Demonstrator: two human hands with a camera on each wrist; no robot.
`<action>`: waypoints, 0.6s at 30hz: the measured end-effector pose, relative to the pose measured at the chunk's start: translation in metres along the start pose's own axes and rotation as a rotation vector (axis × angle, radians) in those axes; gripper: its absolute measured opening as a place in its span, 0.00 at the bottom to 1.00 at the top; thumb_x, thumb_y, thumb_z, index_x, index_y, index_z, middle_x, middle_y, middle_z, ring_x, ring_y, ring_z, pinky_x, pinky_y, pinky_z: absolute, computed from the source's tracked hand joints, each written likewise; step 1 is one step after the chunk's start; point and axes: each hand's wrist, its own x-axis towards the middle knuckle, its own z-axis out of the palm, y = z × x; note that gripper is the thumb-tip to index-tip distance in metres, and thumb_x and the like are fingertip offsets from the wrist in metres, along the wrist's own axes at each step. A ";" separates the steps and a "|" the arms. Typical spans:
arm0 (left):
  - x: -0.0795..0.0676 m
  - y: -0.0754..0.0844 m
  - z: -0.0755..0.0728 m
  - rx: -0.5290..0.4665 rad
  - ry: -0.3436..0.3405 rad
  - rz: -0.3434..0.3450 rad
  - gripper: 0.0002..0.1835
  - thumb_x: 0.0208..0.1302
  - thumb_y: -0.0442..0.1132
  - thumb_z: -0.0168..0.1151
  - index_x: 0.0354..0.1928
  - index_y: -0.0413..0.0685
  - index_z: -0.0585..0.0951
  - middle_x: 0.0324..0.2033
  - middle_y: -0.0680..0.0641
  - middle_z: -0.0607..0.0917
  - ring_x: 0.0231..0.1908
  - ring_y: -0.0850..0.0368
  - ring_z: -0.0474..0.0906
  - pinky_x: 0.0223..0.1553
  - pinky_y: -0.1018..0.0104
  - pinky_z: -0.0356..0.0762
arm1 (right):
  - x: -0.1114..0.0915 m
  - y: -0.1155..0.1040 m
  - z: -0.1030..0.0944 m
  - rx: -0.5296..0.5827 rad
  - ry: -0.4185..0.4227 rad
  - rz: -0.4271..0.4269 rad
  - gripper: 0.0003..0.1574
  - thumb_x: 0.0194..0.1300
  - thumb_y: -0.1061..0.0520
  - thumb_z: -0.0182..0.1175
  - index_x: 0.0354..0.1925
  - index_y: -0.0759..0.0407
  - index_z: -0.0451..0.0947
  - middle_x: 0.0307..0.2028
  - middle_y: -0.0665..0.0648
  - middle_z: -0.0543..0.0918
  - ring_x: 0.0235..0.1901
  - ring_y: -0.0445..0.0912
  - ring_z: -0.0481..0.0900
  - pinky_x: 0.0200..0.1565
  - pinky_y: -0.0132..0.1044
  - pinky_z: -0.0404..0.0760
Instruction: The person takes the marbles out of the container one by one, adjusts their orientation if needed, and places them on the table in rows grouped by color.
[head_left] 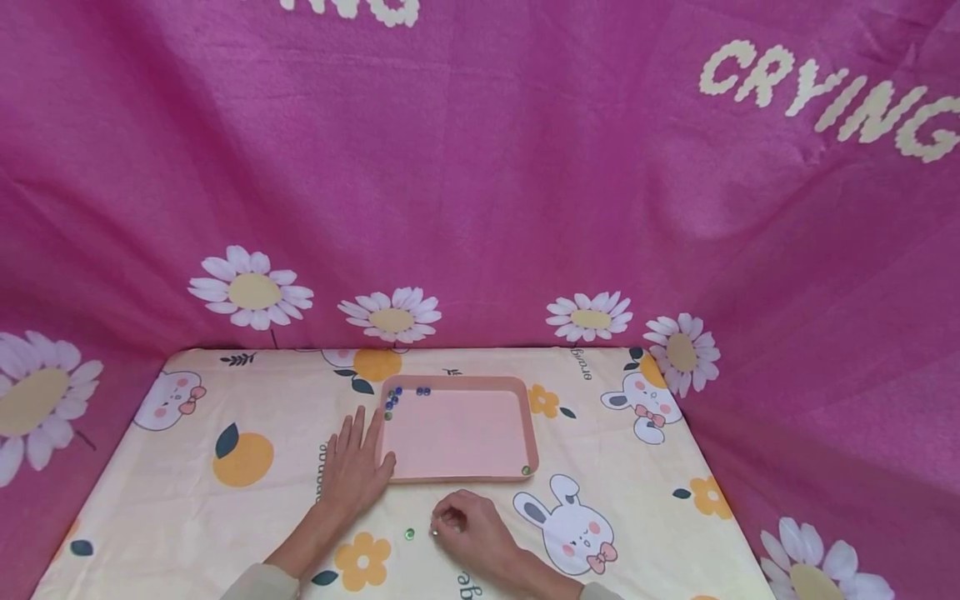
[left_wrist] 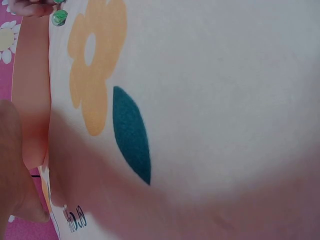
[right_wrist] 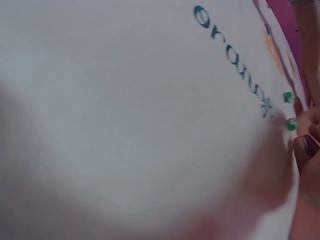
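Note:
My left hand (head_left: 354, 471) lies with straight, spread fingers against the left side of a shallow pink tray (head_left: 529, 417), its thumb at the front left corner. In front of the tray my right hand (head_left: 476, 527) has curled fingers, with thumb and forefinger pinching a green glass marble (right_wrist: 291, 124) at the cloth. A second green marble (head_left: 409, 534) lies on the cloth just left of those fingertips. Inside the tray, several blue marbles (head_left: 394, 400) and a green marble (head_left: 387, 416) sit toward the back left. Another green marble (head_left: 526, 471) is in its front right corner.
A cream cloth (head_left: 285, 392) printed with oranges, flowers and rabbits covers the table. Pink curtains (head_left: 487, 192) with daisies and lettering rise behind it and on both sides.

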 end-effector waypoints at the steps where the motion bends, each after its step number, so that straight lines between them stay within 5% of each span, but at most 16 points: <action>1: 0.000 0.000 0.000 0.005 0.001 0.000 0.43 0.69 0.55 0.54 0.79 0.45 0.52 0.76 0.34 0.50 0.74 0.34 0.46 0.70 0.36 0.44 | 0.002 -0.003 -0.001 0.004 0.004 -0.015 0.05 0.60 0.62 0.67 0.36 0.53 0.85 0.31 0.40 0.80 0.32 0.32 0.78 0.37 0.27 0.81; 7: 0.001 0.000 0.002 0.002 0.016 0.001 0.43 0.69 0.55 0.55 0.79 0.45 0.53 0.76 0.35 0.50 0.74 0.34 0.46 0.71 0.36 0.45 | 0.028 -0.021 -0.014 0.020 0.033 -0.072 0.07 0.65 0.63 0.64 0.42 0.61 0.84 0.36 0.44 0.83 0.36 0.35 0.80 0.41 0.29 0.83; 18: 0.000 -0.002 0.001 -0.006 0.013 0.014 0.43 0.70 0.55 0.54 0.79 0.45 0.52 0.76 0.35 0.50 0.74 0.34 0.45 0.70 0.35 0.44 | 0.090 -0.035 -0.022 -0.017 0.047 -0.056 0.08 0.65 0.63 0.66 0.43 0.64 0.84 0.36 0.51 0.85 0.36 0.39 0.81 0.43 0.29 0.82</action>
